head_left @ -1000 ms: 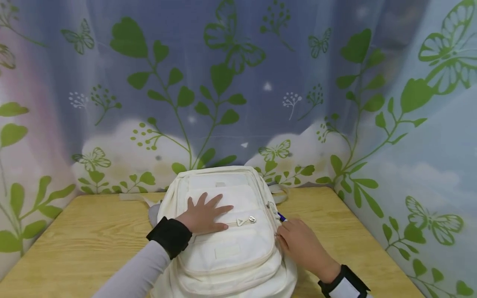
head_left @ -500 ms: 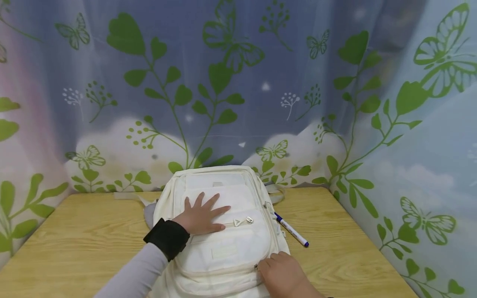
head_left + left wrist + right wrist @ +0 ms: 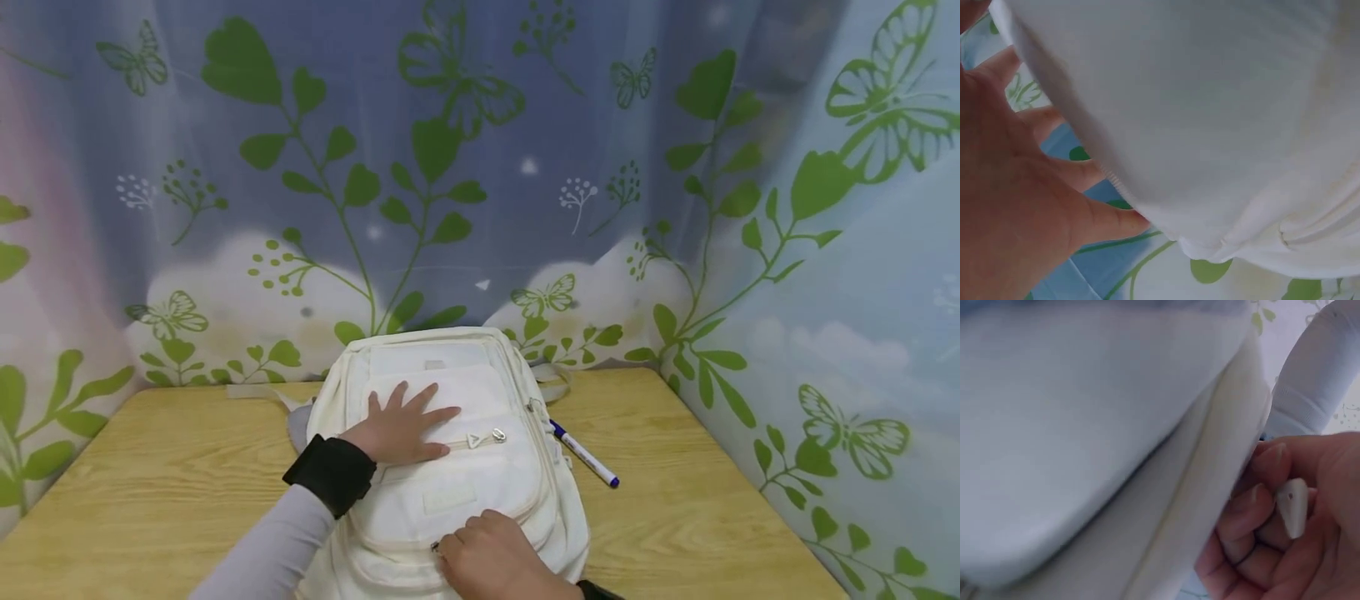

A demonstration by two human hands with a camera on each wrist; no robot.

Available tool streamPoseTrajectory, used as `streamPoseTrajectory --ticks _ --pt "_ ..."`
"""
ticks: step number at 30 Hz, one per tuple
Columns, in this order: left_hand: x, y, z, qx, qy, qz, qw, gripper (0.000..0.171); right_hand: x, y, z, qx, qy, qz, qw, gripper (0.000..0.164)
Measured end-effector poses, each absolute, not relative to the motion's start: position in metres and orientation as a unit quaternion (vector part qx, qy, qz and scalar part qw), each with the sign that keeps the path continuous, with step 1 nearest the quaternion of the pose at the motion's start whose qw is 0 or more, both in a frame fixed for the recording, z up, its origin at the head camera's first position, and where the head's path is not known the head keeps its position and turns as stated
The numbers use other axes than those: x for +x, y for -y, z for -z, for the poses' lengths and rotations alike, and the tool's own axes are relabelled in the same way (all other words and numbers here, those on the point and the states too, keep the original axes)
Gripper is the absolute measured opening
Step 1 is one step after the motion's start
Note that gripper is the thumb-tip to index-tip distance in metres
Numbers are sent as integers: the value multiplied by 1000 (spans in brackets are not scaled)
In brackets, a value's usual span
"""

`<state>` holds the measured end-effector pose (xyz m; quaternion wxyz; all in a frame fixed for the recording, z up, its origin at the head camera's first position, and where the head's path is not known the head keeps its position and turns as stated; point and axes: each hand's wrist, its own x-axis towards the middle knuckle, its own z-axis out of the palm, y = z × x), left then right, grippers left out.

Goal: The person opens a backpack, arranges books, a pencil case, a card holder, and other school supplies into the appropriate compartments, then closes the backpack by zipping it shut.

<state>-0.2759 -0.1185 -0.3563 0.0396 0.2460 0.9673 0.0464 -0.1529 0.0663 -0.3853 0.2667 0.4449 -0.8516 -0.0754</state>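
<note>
A cream-white backpack (image 3: 390, 517) lies front side up on the wooden table. My left hand (image 3: 405, 429) is spread flat on its upper front, fingers straight and apart, beside a short zipper with a triangular pull (image 3: 474, 440). Low on the bag, my right hand (image 3: 495, 557) pinches a zipper slider at the seam of the front pocket. In the right wrist view, a white triangular zipper pull (image 3: 1292, 507) sits among the curled fingers. The left wrist view has the left hand (image 3: 1029, 181) against the pale cloth.
A blue-capped white marker (image 3: 587, 455) lies on the table at the bag's right side. Straps (image 3: 262, 393) stick out behind the bag to both sides. A patterned curtain (image 3: 525, 208) closes off the back and sides of the wooden table (image 3: 187, 467).
My right hand has travelled down the bag's right side and then left across its lower front with the zipper slider. The marker has come into full sight. My left hand stays put.
</note>
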Motion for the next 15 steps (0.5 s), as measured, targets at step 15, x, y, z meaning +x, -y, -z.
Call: streamPoseTrajectory --ticks 15 --pt "-179 149 343 367 -869 -324 66 25 -144 -79 369 403 861 -307 29 13"
